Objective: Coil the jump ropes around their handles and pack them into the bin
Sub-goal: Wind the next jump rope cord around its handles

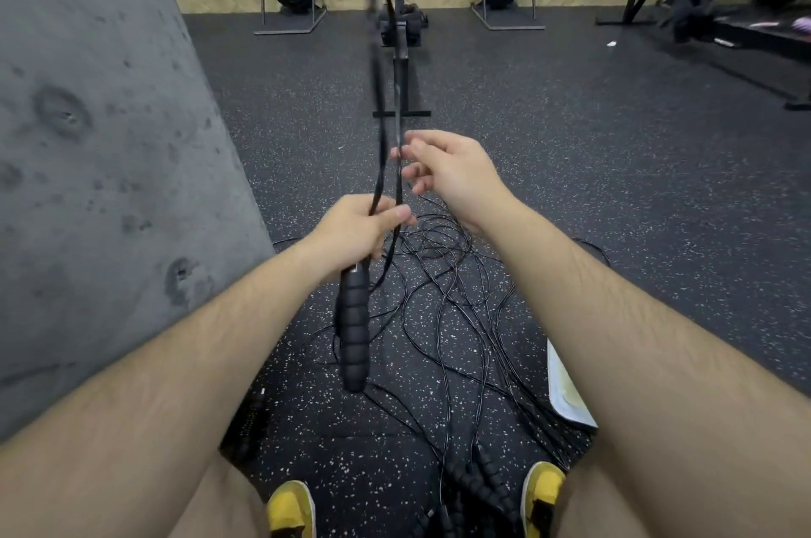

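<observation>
Centre frame, the left hand grips the handle top, the right hand loosely pinches the rope; its whipping loop may slip free or snag the tangle below.

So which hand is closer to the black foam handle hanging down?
Left. The left hand grips the rope right above the handle; the right hand is farther up the rope.
</observation>
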The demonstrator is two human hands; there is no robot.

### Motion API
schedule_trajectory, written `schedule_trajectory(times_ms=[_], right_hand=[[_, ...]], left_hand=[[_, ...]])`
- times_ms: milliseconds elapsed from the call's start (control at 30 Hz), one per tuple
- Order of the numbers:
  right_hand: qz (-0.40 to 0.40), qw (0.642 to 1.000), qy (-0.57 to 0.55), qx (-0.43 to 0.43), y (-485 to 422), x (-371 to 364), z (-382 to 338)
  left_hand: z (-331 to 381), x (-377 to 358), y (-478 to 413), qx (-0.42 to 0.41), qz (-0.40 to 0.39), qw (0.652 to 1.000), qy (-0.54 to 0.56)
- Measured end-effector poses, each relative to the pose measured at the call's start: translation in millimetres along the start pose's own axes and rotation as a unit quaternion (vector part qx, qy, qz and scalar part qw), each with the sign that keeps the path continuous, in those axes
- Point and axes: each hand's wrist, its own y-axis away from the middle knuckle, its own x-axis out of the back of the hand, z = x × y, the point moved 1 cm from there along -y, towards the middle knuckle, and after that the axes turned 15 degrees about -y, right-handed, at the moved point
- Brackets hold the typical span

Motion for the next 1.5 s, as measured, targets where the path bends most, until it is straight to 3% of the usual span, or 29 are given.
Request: schedule_trajectory(times_ms=[67, 133, 200, 267, 333, 467, 533, 633, 700, 800, 867, 967, 1033, 1100, 1167, 1333, 1500], right_hand=[[-0.040, 0.996, 0.060, -0.042, 5.7, 6.4, 3.7], [-0.128, 0.971, 0.188, -0.080, 16.8, 8.6, 12.3], [-0.194, 0.946, 0.232, -0.116, 26.0, 6.0, 21.0], [-0.189, 0.949, 0.232, -0.100, 26.8, 3.4, 22.5], [-0.132, 0.962, 0.233, -0.045, 17.6, 5.3, 16.9], [-0.020, 0.994, 0.103, 0.035, 5.7, 2.6, -4.3], [0.009, 0.997, 0.068, 0.044, 6.3, -1.5, -9.1], [0.018, 1.000, 0.012, -0.002, 8.2, -1.4, -9.8], [-0.020, 0.994, 0.088, -0.054, 10.5, 7.8, -4.2], [-0.169, 0.944, 0.251, -0.130, 20.3, 16.6, 16.4], [-0.189, 0.943, 0.228, -0.150, 25.1, 15.0, 23.1], [-0.192, 0.958, 0.106, -0.185, 28.4, 9.3, 16.7], [-0.203, 0.955, 0.117, -0.182, 31.9, 4.9, 13.1], [-0.184, 0.960, 0.157, -0.140, 31.3, 3.9, 13.8], [-0.116, 0.976, 0.163, -0.087, 24.6, 7.4, 13.1], [-0.023, 0.991, 0.135, 0.001, 14.1, 5.0, 4.9], [0.011, 0.995, 0.087, 0.037, 12.1, 0.1, -3.0]], left_hand=[[8.6, 7.3, -3.7, -0.009, 0.038, 0.997, 0.060], [21.5, 13.8, -3.7, -0.026, 0.048, 0.992, 0.116], [32.8, 18.6, -2.1, -0.048, 0.051, 0.986, 0.155], [36.0, 23.3, -2.7, -0.063, 0.053, 0.982, 0.170], [29.4, 26.2, -3.9, -0.065, 0.048, 0.984, 0.159], [7.7, 10.8, 0.6, -0.024, -0.051, 0.995, 0.080], [5.4, -2.0, 4.2, -0.004, -0.083, 0.996, 0.039], [18.1, -2.9, 3.4, -0.011, -0.027, 0.997, 0.072], [27.4, 7.8, 0.0, -0.028, 0.021, 0.992, 0.122], [34.4, 20.6, -3.5, -0.047, 0.046, 0.980, 0.185], [32.6, 21.5, -5.5, -0.042, 0.054, 0.980, 0.187], [24.7, 19.1, -8.0, -0.017, 0.060, 0.980, 0.189], [20.2, 20.2, -9.0, -0.002, 0.059, 0.980, 0.190], [16.6, 22.0, -9.5, 0.013, 0.054, 0.980, 0.192], [12.2, 21.5, -9.1, 0.026, 0.042, 0.981, 0.189], [14.2, 3.6, 3.1, 0.006, -0.057, 0.987, 0.152], [26.2, -0.6, -0.7, -0.007, -0.005, 0.990, 0.143]])
